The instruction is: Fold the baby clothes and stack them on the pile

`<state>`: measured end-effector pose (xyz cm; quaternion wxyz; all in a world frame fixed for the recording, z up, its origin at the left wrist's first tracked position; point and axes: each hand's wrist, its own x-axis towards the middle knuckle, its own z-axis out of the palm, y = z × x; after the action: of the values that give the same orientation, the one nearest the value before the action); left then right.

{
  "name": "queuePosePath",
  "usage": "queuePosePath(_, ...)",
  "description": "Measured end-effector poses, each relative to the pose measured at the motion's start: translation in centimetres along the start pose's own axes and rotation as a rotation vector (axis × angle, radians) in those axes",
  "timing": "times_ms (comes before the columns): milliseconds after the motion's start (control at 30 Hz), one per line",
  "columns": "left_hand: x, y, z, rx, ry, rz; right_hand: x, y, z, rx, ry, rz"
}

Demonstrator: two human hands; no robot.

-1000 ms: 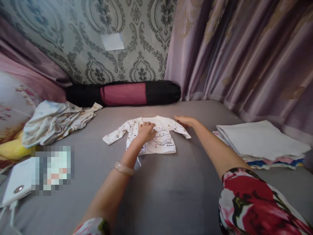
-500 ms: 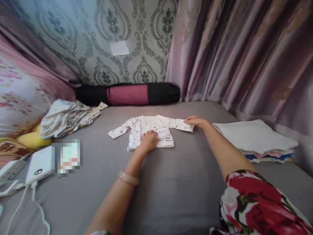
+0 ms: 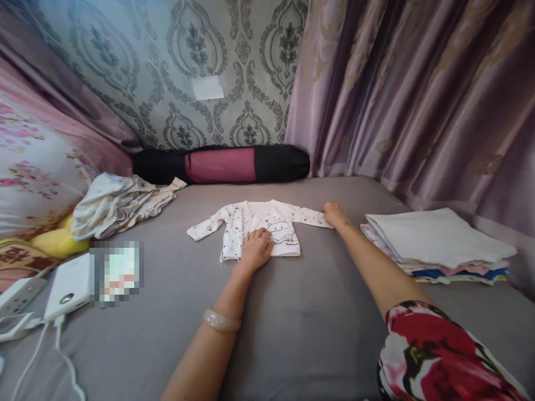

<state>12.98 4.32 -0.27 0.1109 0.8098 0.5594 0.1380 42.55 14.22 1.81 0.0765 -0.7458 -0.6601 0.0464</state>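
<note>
Grey sheet (image 3: pixel 309 312), patterned wall (image 3: pixel 146 33); left fingers (image 3: pixel 258 240) loosely open on shirt (image 3: pixel 236 223); right fingers (image 3: pixel 332 210) curled, hold unclear

On the white shirt (image 3: pixel 259 213) in the middle, the word "travel" is showing at lower right, while on the brown cushion (image 3: pixel 25 267) at left, Chinese writing is appearing, too unclear for me.
</note>
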Motion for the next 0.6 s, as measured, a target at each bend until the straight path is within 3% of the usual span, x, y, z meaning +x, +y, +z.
queuePosePath(200, -0.4, 0.2, -0.1, -0.018, 0.017, -0.005, -0.5, -7.1, 1.6, -0.012, -0.052, -0.247)
queuePosePath(300, -0.5, 0.2, -0.2, -0.037, 0.026, -0.005, -0.8, -9.4, 2.7, 0.012, -0.078, -0.313)
queuePosePath(600, 0.1, -0.8, -0.5, -0.242, 0.083, 0.04, -1.6, -10.9, 4.9, -0.008, -0.156, -0.223)
